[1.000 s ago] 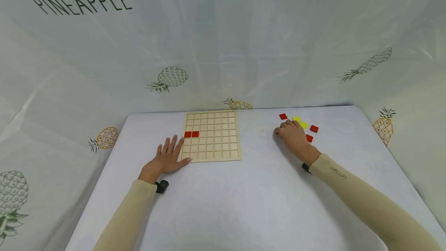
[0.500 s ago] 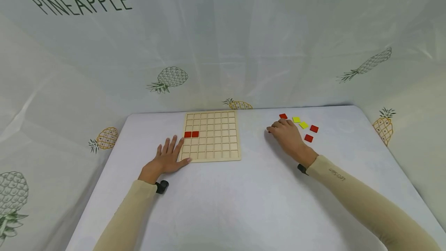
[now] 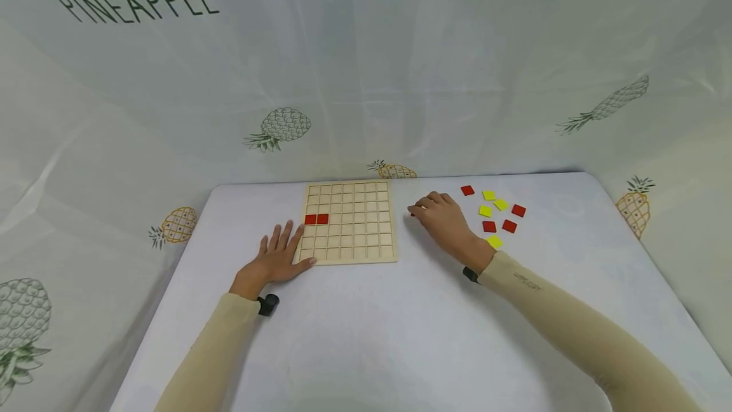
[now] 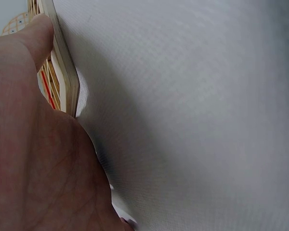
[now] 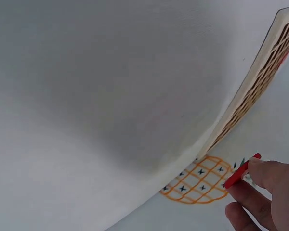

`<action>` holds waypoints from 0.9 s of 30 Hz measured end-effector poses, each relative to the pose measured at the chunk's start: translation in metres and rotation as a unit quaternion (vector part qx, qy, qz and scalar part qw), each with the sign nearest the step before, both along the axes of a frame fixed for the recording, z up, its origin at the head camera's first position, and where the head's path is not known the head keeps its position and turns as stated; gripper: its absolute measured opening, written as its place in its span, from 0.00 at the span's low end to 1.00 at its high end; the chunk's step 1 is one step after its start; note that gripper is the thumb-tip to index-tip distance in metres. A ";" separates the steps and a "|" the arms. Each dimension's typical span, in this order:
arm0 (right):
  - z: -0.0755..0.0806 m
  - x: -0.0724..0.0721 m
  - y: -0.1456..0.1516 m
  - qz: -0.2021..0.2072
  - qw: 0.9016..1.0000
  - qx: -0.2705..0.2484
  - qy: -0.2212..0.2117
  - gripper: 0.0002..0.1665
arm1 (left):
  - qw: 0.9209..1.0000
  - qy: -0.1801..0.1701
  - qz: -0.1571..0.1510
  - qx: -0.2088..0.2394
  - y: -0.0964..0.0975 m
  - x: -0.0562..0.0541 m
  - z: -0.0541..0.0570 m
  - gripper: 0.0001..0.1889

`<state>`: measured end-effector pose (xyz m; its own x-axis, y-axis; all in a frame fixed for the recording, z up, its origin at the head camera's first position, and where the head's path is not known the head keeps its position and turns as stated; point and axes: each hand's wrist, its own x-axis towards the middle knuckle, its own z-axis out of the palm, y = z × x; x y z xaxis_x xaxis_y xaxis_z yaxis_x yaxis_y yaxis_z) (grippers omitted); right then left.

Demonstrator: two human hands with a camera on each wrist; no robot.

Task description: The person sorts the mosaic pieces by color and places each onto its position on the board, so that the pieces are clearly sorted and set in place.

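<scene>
A light wooden grid board (image 3: 360,231) lies near the far edge of the table, with two red square tiles (image 3: 323,219) side by side in its left cells. My left hand (image 3: 276,264) rests at the board's lower left corner with fingers spread, and the thumb (image 4: 41,36) lies on its edge in the left wrist view. My right hand (image 3: 443,222) is just right of the board. Between thumb and fingers it pinches another red square tile (image 5: 242,172), seen clearly in the right wrist view and mostly covered in the head view.
To the right of my right hand lie loose tiles: several red ones, such as a red tile (image 3: 509,226), and several yellow ones, such as a yellow tile (image 3: 485,211). The white table (image 3: 354,336) ends at a pineapple-print curtain (image 3: 429,81) behind.
My right hand has moved left from the loose tiles toward the board, carrying the red tile and uncovering several tiles beneath it. The left hand stays in place.
</scene>
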<state>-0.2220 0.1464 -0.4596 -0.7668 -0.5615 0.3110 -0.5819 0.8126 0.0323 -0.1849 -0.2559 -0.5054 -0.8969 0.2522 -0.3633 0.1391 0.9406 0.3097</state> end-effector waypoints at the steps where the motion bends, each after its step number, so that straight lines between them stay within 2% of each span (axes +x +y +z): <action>1: 0.000 0.000 -0.004 0.003 1.000 -0.001 0.005 0.18 | 1.000 -0.001 0.000 -0.003 0.000 0.000 -0.001 0.53; 8: -0.004 -0.004 -0.030 0.035 0.998 -0.017 0.039 0.16 | 1.000 0.000 0.000 -0.001 -0.001 -0.001 -0.002 0.54; 13: -0.006 -0.006 -0.050 0.048 0.997 -0.023 0.047 0.15 | 1.000 -0.003 0.001 -0.002 0.003 0.001 0.005 0.52; 16: -0.006 -0.006 -0.061 0.056 0.997 -0.021 0.053 0.14 | 1.000 -0.001 0.000 -0.005 0.003 0.001 0.004 0.52; 17: -0.006 -0.007 -0.064 0.060 0.996 -0.021 0.055 0.14 | 1.000 0.002 -0.002 -0.007 0.001 -0.001 0.000 0.53; 21: -0.007 -0.008 -0.077 0.064 0.997 -0.016 0.050 0.13 | 1.000 0.004 -0.002 -0.009 0.000 -0.002 -0.005 0.54; 27: -0.007 -0.011 -0.096 0.073 0.996 -0.014 0.046 0.13 | 1.000 0.004 0.003 -0.004 0.001 0.000 -0.001 0.53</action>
<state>-0.2329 0.0509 -0.4666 -0.6449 -0.6561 0.3921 -0.6903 0.7202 0.0696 -0.1851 -0.2553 -0.5062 -0.9010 0.2443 -0.3584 0.1363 0.9439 0.3008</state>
